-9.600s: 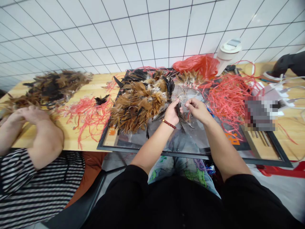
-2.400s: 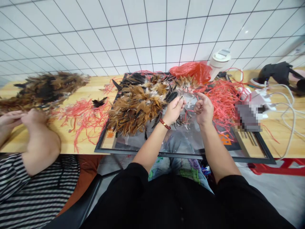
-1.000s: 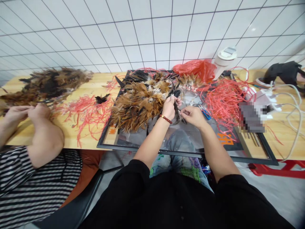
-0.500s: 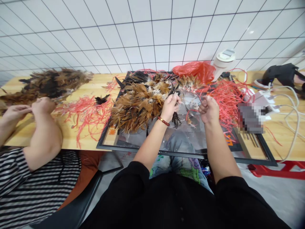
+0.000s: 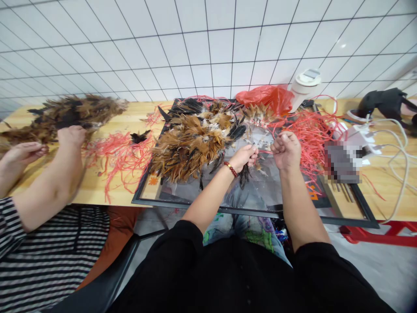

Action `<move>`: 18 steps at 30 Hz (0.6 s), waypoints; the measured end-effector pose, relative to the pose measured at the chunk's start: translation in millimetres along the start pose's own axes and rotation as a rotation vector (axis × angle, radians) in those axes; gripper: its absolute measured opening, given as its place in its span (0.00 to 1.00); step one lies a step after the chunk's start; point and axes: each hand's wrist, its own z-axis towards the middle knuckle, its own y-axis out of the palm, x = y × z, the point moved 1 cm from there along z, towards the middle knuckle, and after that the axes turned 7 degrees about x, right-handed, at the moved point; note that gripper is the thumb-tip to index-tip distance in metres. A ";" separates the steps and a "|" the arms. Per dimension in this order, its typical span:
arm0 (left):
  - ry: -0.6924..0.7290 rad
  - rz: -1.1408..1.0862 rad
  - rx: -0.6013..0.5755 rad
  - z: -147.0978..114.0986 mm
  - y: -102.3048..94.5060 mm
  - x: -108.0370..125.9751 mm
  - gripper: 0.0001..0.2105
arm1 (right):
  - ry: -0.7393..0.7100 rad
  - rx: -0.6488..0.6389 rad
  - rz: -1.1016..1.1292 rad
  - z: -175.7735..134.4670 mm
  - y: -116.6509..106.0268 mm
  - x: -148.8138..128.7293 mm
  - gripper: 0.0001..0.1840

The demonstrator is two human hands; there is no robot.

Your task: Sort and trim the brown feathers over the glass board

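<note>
My left hand [image 5: 246, 157], with a beaded bracelet at the wrist, is pinched shut on a small bunch of dark feathers [image 5: 244, 177] that hangs below the fingers. To its right, my right hand [image 5: 286, 150] is closed in a fist. A thin pink plastic string [image 5: 266, 152] runs between the two hands, and its end goes into the right fist. Left of my hands lies a large heap of brown and black feathers [image 5: 192, 143]. A tangle of pink strings [image 5: 309, 139] spreads beside and behind my right hand.
A black-framed glass panel [image 5: 208, 204] covers the table before me. Behind are a red plastic bag [image 5: 265, 99] and a white cup [image 5: 304, 87]; white cables [image 5: 399, 148] lie right. At left, a co-worker's hands [image 5: 70, 135] are near another feather pile [image 5: 78, 111] and pink strings [image 5: 122, 152].
My left hand has moved right and toward me, away from the feather heap, with the dark feathers. My right hand has hardly moved. The co-worker's hands have drawn apart.
</note>
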 end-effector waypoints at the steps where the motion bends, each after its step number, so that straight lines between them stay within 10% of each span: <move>1: 0.022 0.014 0.023 0.4 -1.2 1.0 0.13 | 0.001 -0.005 -0.066 0.8 -1.8 2.1 0.21; 10: -0.032 -0.043 -0.127 -2.5 -5.7 2.2 0.12 | 0.372 -0.344 -0.175 -9.0 1.1 12.5 0.31; 18: -0.117 -0.163 -0.333 -4.4 -9.3 3.1 0.11 | 0.271 -0.238 -0.165 -9.5 6.1 10.7 0.26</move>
